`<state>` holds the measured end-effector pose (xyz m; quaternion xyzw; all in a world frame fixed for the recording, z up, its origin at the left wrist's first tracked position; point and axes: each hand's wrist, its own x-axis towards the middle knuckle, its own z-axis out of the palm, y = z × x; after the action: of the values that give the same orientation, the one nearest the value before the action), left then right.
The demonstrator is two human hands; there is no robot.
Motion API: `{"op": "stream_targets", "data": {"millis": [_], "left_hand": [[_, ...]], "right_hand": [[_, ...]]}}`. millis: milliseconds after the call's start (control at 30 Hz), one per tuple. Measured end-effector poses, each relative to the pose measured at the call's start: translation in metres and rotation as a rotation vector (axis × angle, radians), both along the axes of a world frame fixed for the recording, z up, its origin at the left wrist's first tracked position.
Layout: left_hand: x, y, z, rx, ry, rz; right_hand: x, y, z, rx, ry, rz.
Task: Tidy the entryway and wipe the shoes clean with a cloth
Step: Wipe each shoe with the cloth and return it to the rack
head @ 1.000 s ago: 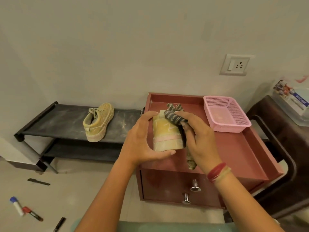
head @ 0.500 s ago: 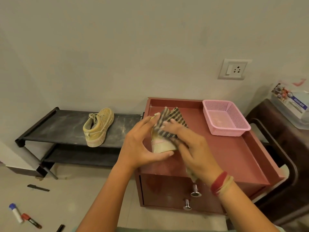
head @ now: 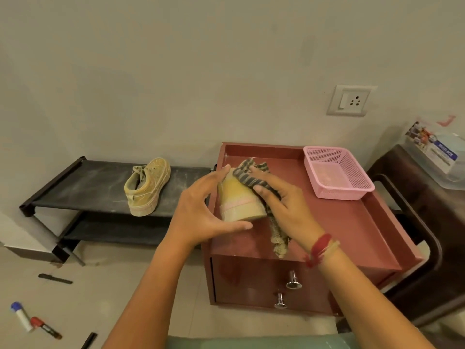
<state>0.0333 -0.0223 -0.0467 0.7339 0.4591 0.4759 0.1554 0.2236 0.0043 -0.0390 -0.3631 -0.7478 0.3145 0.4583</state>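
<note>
A yellow shoe [head: 239,201] with a pale sole stands on the red cabinet top [head: 352,230]. My left hand [head: 201,210] grips it from the left, thumb under the sole edge. My right hand [head: 281,205] presses a striped cloth [head: 254,176] against the shoe's right side; the cloth's tail hangs down toward the cabinet's front edge. The matching yellow shoe [head: 147,186] sits on the top shelf of the black shoe rack [head: 83,187], apart from both hands.
A pink mesh basket [head: 337,172] stands at the cabinet's back right. A dark chair [head: 415,222] with a clear box on it is at the right. Markers [head: 32,321] and dark pens lie on the floor at the lower left. A wall socket [head: 349,100] is above the cabinet.
My right hand slid the cloth from over the shoe's top down along its right side. The yellow upper shows again. My left hand kept its hold.
</note>
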Motion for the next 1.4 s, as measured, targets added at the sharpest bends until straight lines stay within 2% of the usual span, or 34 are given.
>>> {"op": "stream_targets", "data": {"millis": [100, 167, 233, 333, 467, 600, 700, 867, 1000, 1067, 1133, 1200, 1233, 1333, 1400], "left_hand": [[-0.005, -0.001, 0.000, -0.015, 0.021, -0.038], [-0.006, -0.001, 0.000, -0.025, 0.021, -0.030], [-0.006, -0.003, 0.000, -0.035, 0.023, -0.017], [-0.008, -0.005, -0.001, -0.030, 0.069, -0.026], [-0.008, -0.006, -0.002, -0.035, 0.086, -0.016], [-0.012, -0.006, -0.003, -0.031, 0.122, -0.049], [-0.017, -0.008, -0.003, -0.068, 0.122, -0.016], [-0.029, -0.011, -0.004, -0.159, 0.265, 0.029], [-0.027, -0.012, -0.005, -0.271, 0.433, 0.046], [-0.024, -0.011, -0.007, -0.270, 0.468, 0.053], [-0.023, -0.010, -0.008, -0.237, 0.474, 0.060], [-0.026, -0.009, -0.010, -0.230, 0.463, 0.074], [-0.029, -0.008, -0.011, -0.246, 0.437, 0.076], [-0.036, -0.008, -0.013, -0.306, 0.371, 0.084], [-0.038, -0.007, -0.015, -0.290, 0.417, 0.118]], "right_hand": [[-0.006, 0.000, -0.001, 0.066, -0.129, 0.112], [-0.008, 0.006, 0.004, 0.029, -0.072, 0.049], [-0.008, 0.010, 0.007, 0.063, -0.099, 0.014], [-0.010, 0.006, 0.007, 0.140, -0.201, 0.128], [-0.008, 0.014, 0.011, 0.140, -0.130, -0.028], [-0.011, 0.005, 0.004, 0.167, -0.160, 0.094], [-0.008, 0.014, 0.004, 0.099, -0.123, -0.051], [-0.015, -0.001, -0.001, 0.235, -0.260, 0.056], [-0.011, 0.016, -0.007, 0.137, -0.228, -0.120], [-0.015, 0.006, -0.007, 0.173, -0.188, -0.140], [-0.028, -0.014, -0.008, 0.277, -0.260, -0.023], [-0.033, -0.021, -0.018, 0.401, -0.435, 0.079], [-0.031, -0.014, -0.022, 0.412, -0.479, 0.054], [-0.022, 0.004, -0.026, 0.291, -0.429, -0.112], [-0.029, -0.008, -0.026, 0.332, -0.515, -0.039]]}}
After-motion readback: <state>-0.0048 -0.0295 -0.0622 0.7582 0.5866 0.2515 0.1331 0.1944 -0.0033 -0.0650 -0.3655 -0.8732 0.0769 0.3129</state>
